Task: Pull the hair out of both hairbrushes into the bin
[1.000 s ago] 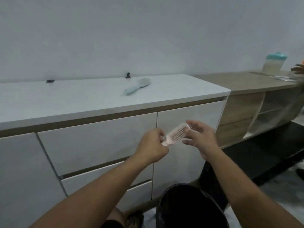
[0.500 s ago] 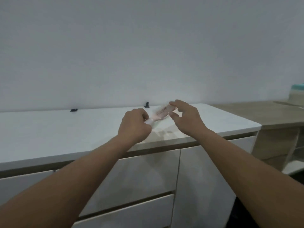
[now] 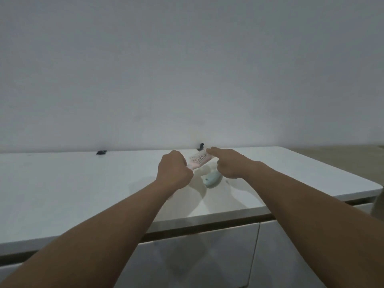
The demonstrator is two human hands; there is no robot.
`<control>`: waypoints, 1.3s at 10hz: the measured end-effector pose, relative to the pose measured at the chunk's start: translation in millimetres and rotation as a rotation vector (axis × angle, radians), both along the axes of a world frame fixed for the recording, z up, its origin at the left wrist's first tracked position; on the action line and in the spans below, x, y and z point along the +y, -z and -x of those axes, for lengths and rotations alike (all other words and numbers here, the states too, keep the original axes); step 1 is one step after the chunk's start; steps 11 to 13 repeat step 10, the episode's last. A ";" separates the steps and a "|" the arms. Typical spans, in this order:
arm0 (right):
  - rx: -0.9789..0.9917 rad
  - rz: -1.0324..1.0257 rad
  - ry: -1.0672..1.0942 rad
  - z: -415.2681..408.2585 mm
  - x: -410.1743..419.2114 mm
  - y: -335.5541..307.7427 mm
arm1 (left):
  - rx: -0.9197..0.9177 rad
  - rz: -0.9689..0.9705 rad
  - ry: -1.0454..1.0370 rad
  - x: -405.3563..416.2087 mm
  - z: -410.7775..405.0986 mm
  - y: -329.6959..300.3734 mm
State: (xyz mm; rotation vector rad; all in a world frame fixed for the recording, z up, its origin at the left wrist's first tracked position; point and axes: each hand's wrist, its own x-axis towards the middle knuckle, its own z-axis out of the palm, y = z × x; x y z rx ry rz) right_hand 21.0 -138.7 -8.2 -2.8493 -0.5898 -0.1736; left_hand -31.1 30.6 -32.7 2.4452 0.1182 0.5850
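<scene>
Pink brush [image 3: 200, 160] is hovering over the white counter [image 3: 83, 183], left hand [image 3: 174, 171] fisting its handle, head angling up-right toward the right hand [image 3: 227, 164], whose fingers are touching the head's far end. Blue brush [image 3: 212, 178] is lying just beneath the right hand, likely next. Bin is sitting out of view.
</scene>
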 end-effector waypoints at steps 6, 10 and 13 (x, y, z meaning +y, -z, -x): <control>0.050 0.055 -0.031 -60.9 17.6 16.1 | 0.041 0.087 -0.125 13.7 -52.9 13.4; -0.096 -0.242 0.022 -32.8 -10.9 19.4 | 0.182 0.113 -0.152 10.5 -29.0 -8.8; -0.096 -0.242 0.022 -32.8 -10.9 19.4 | 0.182 0.113 -0.152 10.5 -29.0 -8.8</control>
